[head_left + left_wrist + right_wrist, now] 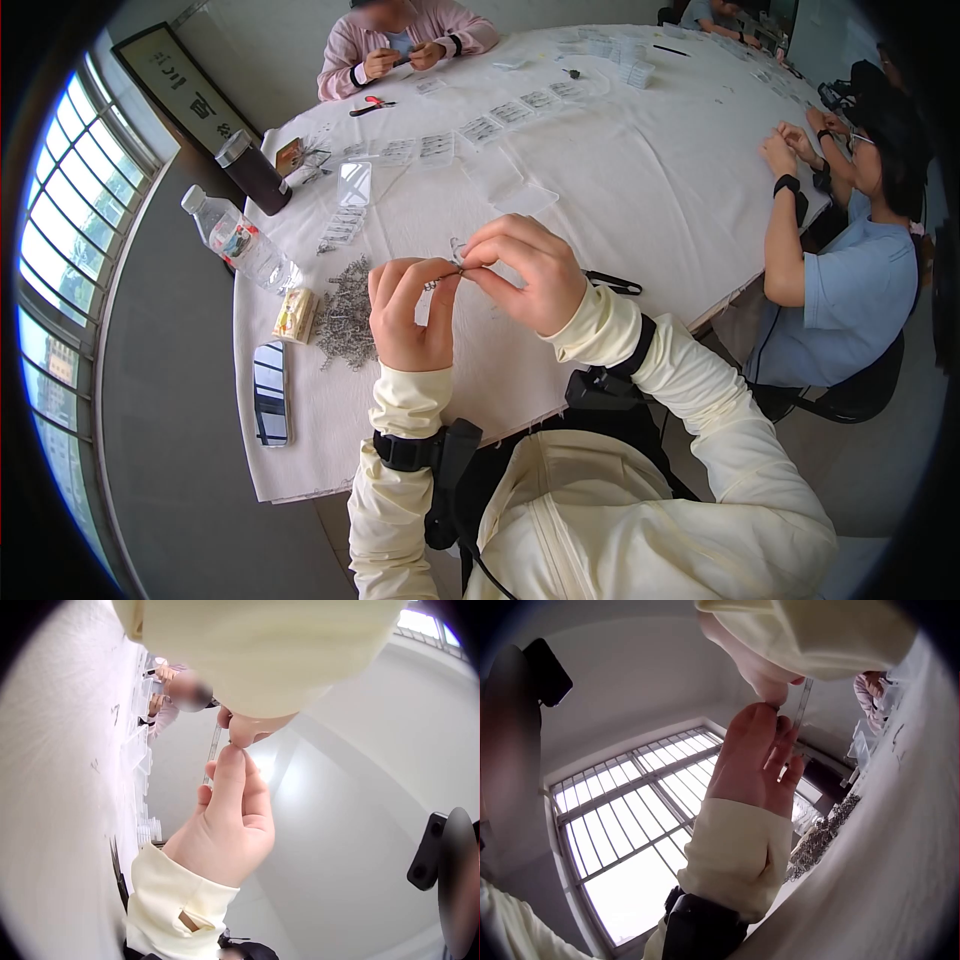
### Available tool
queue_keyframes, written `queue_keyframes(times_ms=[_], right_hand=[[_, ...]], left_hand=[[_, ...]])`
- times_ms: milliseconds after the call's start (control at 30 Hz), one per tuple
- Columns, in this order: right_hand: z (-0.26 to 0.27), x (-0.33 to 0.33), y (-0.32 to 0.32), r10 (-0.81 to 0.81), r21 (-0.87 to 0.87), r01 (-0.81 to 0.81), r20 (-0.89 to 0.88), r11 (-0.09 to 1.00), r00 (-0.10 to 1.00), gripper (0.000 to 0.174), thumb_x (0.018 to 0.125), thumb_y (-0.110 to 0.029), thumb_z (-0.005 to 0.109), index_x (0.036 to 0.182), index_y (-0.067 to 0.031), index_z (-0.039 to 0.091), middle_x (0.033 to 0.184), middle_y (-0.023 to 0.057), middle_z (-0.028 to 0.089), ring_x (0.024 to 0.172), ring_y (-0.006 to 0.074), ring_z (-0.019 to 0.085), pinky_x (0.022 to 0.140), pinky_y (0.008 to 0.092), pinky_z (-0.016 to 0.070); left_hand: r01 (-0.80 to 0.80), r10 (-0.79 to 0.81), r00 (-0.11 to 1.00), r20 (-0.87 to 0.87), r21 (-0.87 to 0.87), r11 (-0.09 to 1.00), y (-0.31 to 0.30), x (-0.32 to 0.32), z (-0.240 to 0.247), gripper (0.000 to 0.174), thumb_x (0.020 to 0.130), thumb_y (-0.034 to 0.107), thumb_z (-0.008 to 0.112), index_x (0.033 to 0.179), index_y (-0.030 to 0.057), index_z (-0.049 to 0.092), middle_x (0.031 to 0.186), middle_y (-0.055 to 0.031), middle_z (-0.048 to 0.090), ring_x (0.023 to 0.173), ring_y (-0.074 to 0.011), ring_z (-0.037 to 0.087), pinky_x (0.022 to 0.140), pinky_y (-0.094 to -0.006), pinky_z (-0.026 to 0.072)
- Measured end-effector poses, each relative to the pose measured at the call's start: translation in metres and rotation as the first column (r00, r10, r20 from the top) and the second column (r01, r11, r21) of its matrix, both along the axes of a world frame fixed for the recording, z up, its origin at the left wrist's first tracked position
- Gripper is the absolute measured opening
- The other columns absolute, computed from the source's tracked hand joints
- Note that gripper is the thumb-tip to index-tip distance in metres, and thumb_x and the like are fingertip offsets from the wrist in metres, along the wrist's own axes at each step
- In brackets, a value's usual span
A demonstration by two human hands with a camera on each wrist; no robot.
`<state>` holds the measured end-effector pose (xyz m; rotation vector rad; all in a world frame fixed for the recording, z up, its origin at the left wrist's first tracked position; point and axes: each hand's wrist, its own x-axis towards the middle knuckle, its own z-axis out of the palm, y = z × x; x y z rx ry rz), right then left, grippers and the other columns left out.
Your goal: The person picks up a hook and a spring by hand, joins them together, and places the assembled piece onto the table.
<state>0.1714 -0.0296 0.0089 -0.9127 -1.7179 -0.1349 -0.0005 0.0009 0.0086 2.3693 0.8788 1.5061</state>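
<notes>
Raised over the table, my left hand [413, 312] and right hand [530, 272] meet at their fingertips. Between them they pinch a small, dark metal piece [432, 285], mostly covered by fingers; its exact kind I cannot tell. A thin, clear strip [213, 754] shows beside the joined fingertips in the left wrist view, and this strip [804, 703] appears in the right wrist view too. The right thumb and index finger press together at the meeting point. Beyond the left hand lies a heap of small grey metal pieces [346, 318].
Left of the heap are a tissue pack [295, 315], a phone [271, 393], a water bottle [240, 243] and a dark flask [254, 175]. Clear trays [437, 148] line the cloth beyond. A black-handled tool [612, 284] lies by my right wrist. Other people sit around the table.
</notes>
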Motion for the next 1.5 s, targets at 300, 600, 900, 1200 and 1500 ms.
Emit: queue_keyframes(times_ms=[300, 600, 900, 1200, 1500], right_hand=[[-0.001, 0.007, -0.002, 0.102, -0.265, -0.137, -0.141, 0.955, 0.985, 0.020, 0.075, 0.001, 0.076, 0.092, -0.0048, 0.066, 0.093, 0.0037, 0.065, 0.085, 0.0185, 0.064, 0.074, 0.0310, 0.0507], [-0.003, 0.010, 0.002, 0.142, -0.384, -0.233, -0.252, 0.893, 0.957, 0.013, 0.087, -0.012, 0.069, 0.099, -0.0066, 0.067, 0.092, 0.0021, 0.063, 0.080, 0.0138, 0.059, 0.072, 0.0273, 0.0483], [-0.019, 0.013, 0.011, 0.136, -0.584, -0.765, -0.764, 0.272, 0.631, 0.024, 0.094, -0.020, 0.061, 0.109, -0.0026, 0.069, 0.093, -0.0008, 0.066, 0.077, 0.0063, 0.053, 0.070, 0.0209, 0.0438], [-0.031, 0.013, 0.017, 0.006, -0.396, -0.906, -0.916, 0.148, 0.402, 0.020, 0.094, -0.021, 0.064, 0.103, -0.0037, 0.069, 0.086, -0.0020, 0.060, 0.072, 0.0060, 0.049, 0.064, 0.0214, 0.0401], [-0.014, 0.008, 0.008, 0.004, -0.520, -0.665, -0.786, 0.536, 0.619, 0.021, 0.087, -0.025, 0.073, 0.091, -0.0053, 0.070, 0.078, -0.0039, 0.061, 0.070, 0.0041, 0.050, 0.065, 0.0204, 0.0411]], left_hand=[[0.158, -0.143, 0.987, 0.072, -0.307, 0.938, 0.000, -0.004, -0.001, 0.007, 0.088, 0.005, 0.065, 0.095, 0.0041, 0.067, 0.089, -0.0056, 0.066, 0.083, -0.0212, 0.057, 0.074, -0.0316, 0.0461], [0.508, -0.271, 0.855, 0.442, -0.609, 0.610, 0.009, -0.015, -0.010, 0.013, 0.096, 0.015, 0.062, 0.101, 0.0035, 0.065, 0.090, 0.0029, 0.063, 0.085, -0.0071, 0.055, 0.074, -0.0223, 0.0419], [0.584, -0.170, 0.781, 0.601, -0.606, 0.541, 0.012, -0.014, -0.011, 0.014, 0.098, 0.019, 0.062, 0.103, 0.0063, 0.063, 0.090, 0.0032, 0.062, 0.084, -0.0060, 0.054, 0.075, -0.0225, 0.0417], [0.589, -0.193, 0.782, 0.593, -0.602, 0.539, 0.011, -0.011, -0.013, 0.013, 0.097, 0.016, 0.062, 0.103, 0.0050, 0.063, 0.090, 0.0028, 0.062, 0.082, -0.0058, 0.052, 0.074, -0.0225, 0.0407], [0.533, -0.144, 0.813, 0.565, -0.620, 0.576, 0.010, -0.009, -0.012, 0.011, 0.097, 0.018, 0.061, 0.097, 0.0066, 0.062, 0.088, 0.0031, 0.060, 0.083, -0.0057, 0.053, 0.074, -0.0222, 0.0405]])
